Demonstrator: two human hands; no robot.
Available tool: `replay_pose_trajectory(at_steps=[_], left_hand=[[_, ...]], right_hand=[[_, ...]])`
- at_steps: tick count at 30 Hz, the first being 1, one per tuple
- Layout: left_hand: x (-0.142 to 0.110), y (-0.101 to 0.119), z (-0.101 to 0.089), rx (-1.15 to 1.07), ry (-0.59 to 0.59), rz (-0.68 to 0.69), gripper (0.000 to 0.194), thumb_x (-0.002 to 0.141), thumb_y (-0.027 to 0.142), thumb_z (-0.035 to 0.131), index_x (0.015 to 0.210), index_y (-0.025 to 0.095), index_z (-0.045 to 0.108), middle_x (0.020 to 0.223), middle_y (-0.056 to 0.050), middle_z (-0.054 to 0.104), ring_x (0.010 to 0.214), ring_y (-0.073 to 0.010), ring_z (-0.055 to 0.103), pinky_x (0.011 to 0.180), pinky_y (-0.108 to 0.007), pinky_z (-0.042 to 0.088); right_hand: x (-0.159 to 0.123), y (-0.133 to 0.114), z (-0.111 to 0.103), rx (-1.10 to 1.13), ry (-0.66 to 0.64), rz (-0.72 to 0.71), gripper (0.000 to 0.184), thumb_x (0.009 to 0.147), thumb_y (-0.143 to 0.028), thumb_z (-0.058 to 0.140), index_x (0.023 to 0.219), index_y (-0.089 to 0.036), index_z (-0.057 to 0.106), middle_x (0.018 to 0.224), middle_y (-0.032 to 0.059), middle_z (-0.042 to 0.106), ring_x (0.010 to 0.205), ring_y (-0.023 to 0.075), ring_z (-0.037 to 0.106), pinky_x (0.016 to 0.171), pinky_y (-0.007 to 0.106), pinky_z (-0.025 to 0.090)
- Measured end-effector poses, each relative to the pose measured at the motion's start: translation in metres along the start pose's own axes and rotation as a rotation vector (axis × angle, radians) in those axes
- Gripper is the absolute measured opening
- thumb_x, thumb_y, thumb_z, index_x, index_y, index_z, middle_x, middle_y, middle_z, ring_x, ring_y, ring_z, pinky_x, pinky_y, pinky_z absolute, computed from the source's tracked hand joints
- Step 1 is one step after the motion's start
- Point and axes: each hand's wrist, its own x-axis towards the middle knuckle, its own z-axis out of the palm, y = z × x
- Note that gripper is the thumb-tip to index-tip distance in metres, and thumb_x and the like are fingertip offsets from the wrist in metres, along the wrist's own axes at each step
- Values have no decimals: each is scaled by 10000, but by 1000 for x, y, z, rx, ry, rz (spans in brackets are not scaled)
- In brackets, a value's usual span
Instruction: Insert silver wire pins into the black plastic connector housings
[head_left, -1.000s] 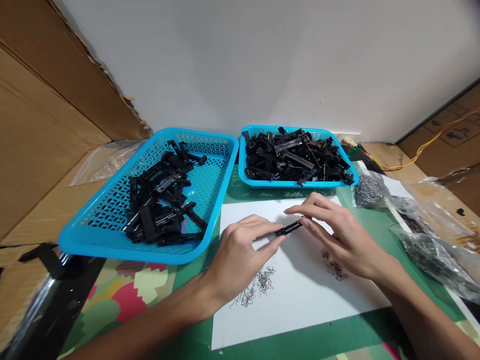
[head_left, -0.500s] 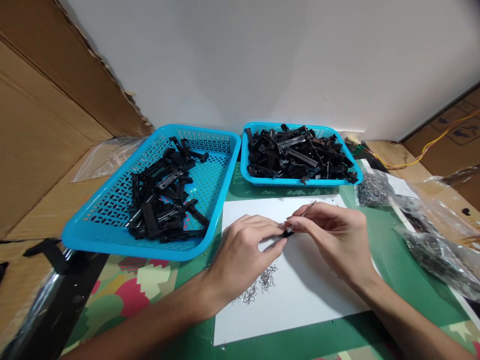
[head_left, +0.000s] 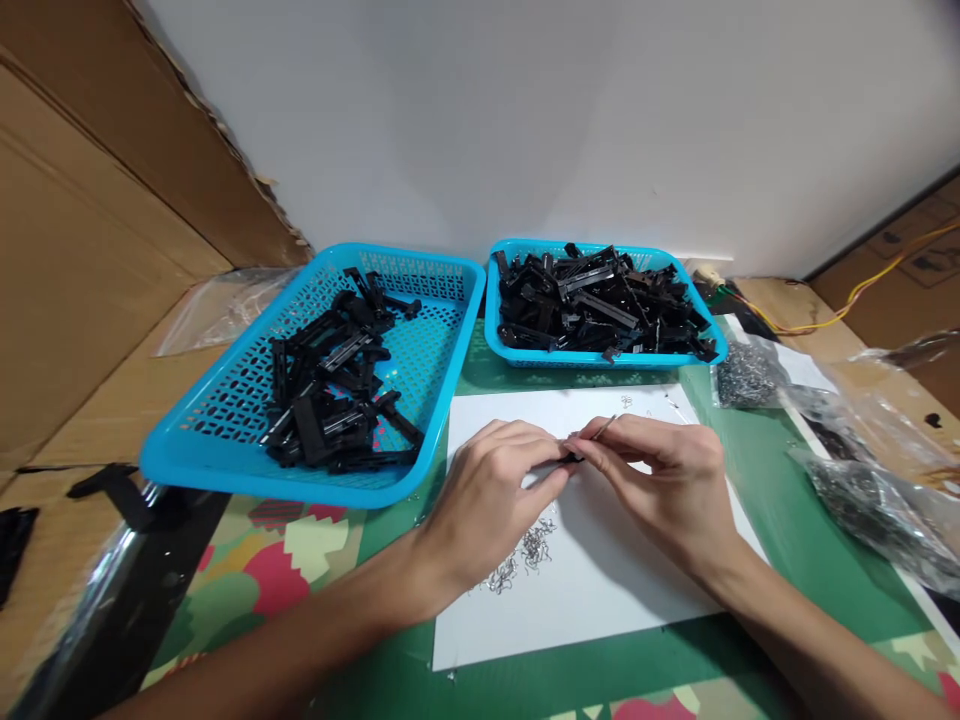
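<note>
Brown cardboard (head_left: 82,190) stands at left; a yellow wire (head_left: 806,332) curves at right.

Single head-worn view; forward and down; hands (head_left: 496,490) near

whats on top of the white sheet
Small wires lie on the sheet near the left hand, a few more by the sheet's far edge. Whatever the left hand and right hand cover can't be seen.
</note>
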Motion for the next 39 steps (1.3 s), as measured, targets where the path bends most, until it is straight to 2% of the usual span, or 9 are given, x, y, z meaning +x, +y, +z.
replay_pose_trajectory(at_steps=[3, 6, 8, 11, 14, 19, 24, 32, 39], left_hand=[[2, 2, -1, -79, 20, -62, 123, 946, 118, 723, 1033, 183, 782, 1032, -42, 811, 980, -226, 735, 892, -372, 532], [4, 4, -3, -187, 107, -179, 126, 968, 177, 715, 1084, 204, 753, 1055, -19, 794, 946, -192, 717, 872, -333, 533], [5, 4, -4, -268, 156, -242, 104, 1005, 236, 677, 1100, 215, 715, 1071, -12, 768, 951, -177, 702, 865, -312, 529], [6, 3, -3, -391, 169, -285, 107, 1057, 308, 605, 1117, 224, 631, 1076, -9, 719, 986, -169, 686, 855, -297, 518], [5, 1, -2, -473, 152, -290, 112, 1081, 340, 562, 1114, 233, 563, 1054, 1, 691, 952, -157, 670, 850, -300, 507], [4, 1, -2, -447, 119, -280, 98, 1075, 326, 578, 1108, 236, 557, 1064, 5, 681, 971, -150, 632, 825, -273, 477], [5, 3, -6, -403, 75, -252, 105, 1089, 316, 547, 1133, 236, 601, 1062, 14, 674, 878, -131, 587, 795, -258, 456], [4, 3, -8, -370, -28, -186, 199, 1093, 236, 525, 1170, 265, 706, 1106, 3, 638, 950, -130, 594, 807, -240, 451], [5, 5, -9, -370, -107, -155, 198, 1097, 252, 524, 1126, 240, 720, 1067, -8, 610, 946, -135, 584, 799, -248, 437]], right_hand=[[0, -1, 0, 92, 43, 64, 119, 957, -199, 720, 855, -216, 780, 824, 16, 804, 689, 170, 753, 658, 289, 648], [7, 1, -13, 108, 259, 74, 90, 987, -210, 686, 1001, -221, 775, 905, 35, 805, 783, 180, 762, 757, 320, 637], [15, 9, -30, 88, 342, 88, 135, 1023, -245, 632, 1078, -214, 752, 866, 36, 768, 772, 176, 725, 733, 319, 600], [24, 28, -58, -76, 86, 158, 197, 1028, -316, 606, 983, -201, 760, 754, 19, 691, 672, 163, 630, 600, 283, 491], [25, 47, -75, -275, -165, 243, 262, 1010, -375, 607, 932, -190, 774, 809, 45, 730, 668, 174, 621, 581, 286, 427], [19, 63, -73, -404, -156, 320, 287, 919, -448, 688, 881, -182, 790, 587, -12, 553, 540, 161, 487, 531, 289, 303], [18, 66, -71, -431, -200, 419, 189, 884, -360, 719, 880, -199, 817, 601, -14, 530, 560, 156, 448, 580, 309, 299], [18, 42, -67, -59, -344, 317, 209, 1017, -397, 627, 924, -215, 669, 835, 19, 636, 709, 165, 497, 633, 304, 345], [11, 12, -42, 390, -458, 379, 124, 1014, -326, 686, 958, -219, 659, 890, 18, 717, 832, 163, 654, 737, 279, 476]])
